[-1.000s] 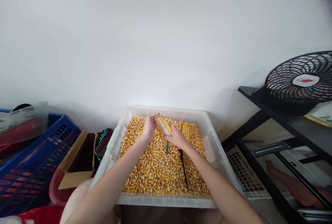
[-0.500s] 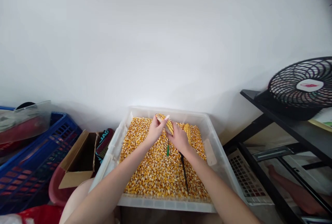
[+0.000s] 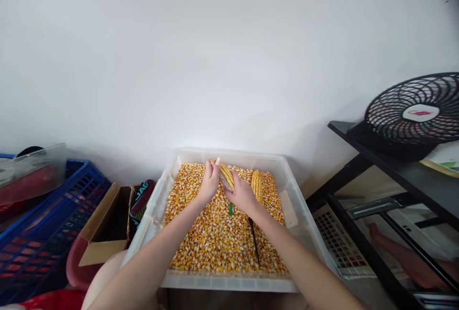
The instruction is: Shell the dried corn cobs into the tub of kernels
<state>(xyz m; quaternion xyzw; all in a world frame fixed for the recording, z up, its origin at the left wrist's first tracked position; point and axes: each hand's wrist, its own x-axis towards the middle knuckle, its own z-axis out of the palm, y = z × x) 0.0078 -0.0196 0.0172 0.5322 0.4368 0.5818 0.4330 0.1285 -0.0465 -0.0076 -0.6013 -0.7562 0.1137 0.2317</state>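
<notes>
Yellow corn cob (image 3: 225, 176), held at both ends by left hand (image 3: 209, 184) and right hand (image 3: 242, 194) above the tub (image 3: 229, 282) of kernels; likely light, stiff, grippy, best clasped endwise.

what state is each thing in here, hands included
left hand: closed on the held corn cob
right hand: closed on the same cob
held corn cob: lifted over the bin, tilted, kernels on the part that shows
second corn cob: lying on the loose kernels, kernels on
plastic bin: open, lidless, floor covered in loose kernels
fan: tilted back on the shelf; running or not, cannot tell
cardboard box: flaps open
</notes>
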